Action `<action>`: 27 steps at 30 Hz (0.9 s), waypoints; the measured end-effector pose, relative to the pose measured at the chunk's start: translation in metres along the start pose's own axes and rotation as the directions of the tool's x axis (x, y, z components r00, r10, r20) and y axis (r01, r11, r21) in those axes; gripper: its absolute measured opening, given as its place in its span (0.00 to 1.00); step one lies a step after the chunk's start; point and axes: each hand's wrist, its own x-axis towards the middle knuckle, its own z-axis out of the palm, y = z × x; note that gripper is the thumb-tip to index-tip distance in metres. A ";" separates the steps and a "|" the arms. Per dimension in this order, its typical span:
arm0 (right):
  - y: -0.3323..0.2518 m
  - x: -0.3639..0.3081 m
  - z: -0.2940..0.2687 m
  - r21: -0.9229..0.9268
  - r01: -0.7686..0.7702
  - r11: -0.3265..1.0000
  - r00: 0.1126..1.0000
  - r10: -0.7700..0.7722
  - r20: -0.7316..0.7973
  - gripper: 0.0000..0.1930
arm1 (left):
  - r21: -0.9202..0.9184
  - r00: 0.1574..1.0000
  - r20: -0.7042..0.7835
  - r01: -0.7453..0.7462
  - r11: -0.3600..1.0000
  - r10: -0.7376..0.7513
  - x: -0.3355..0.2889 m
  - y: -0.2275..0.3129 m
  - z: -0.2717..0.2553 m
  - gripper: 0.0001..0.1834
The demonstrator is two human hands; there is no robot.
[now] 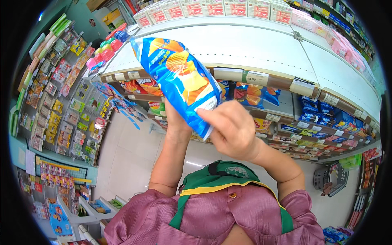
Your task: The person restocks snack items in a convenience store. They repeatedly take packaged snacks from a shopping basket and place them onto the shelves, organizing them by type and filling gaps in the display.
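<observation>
A blue bag of potato chips [179,75] with orange and yellow chips pictured on it is held up in front of the shelf, tilted with its top toward the far left. My left hand [175,116] supports the bag from behind, and most of its fingers are hidden by the bag. At the lower right corner of the bag, my right hand [232,128] is closed with its fingers pinching the edge. Behind the bag runs the white top shelf [253,45], its front edge lined with price tags.
White and red boxes [212,7] stand in a row at the back of the top shelf. Lower shelves hold more chip bags [249,94] and blue packets [316,109]. Snacks hang on a rack [61,98] at the left. A grey basket [330,177] sits on the floor at right.
</observation>
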 end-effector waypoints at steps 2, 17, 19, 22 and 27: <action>-0.010 -0.009 0.012 -0.010 0.047 0.999 0.998 -0.047 -0.037 0.20 | -0.120 0.996 0.040 0.083 0.989 -0.079 -0.007 -0.003 -0.011 0.36; -0.031 -0.046 0.019 0.038 0.078 0.996 0.997 -0.079 0.015 0.17 | -0.462 0.973 -0.053 0.177 0.869 -0.227 -0.051 -0.025 -0.028 0.25; -0.033 -0.049 0.018 0.037 0.057 0.998 0.998 -0.057 0.003 0.18 | -0.391 0.967 -0.100 0.180 0.903 -0.236 -0.056 -0.027 -0.033 0.25; -0.034 -0.055 0.014 0.047 0.019 0.999 1.000 -0.019 0.006 0.18 | -0.348 0.962 -0.126 0.187 0.919 -0.244 -0.065 -0.031 -0.036 0.26; -0.034 -0.065 0.005 0.039 -0.036 0.999 0.999 0.036 0.021 0.18 | -0.242 0.948 -0.183 0.212 0.947 -0.259 -0.080 -0.040 -0.043 0.27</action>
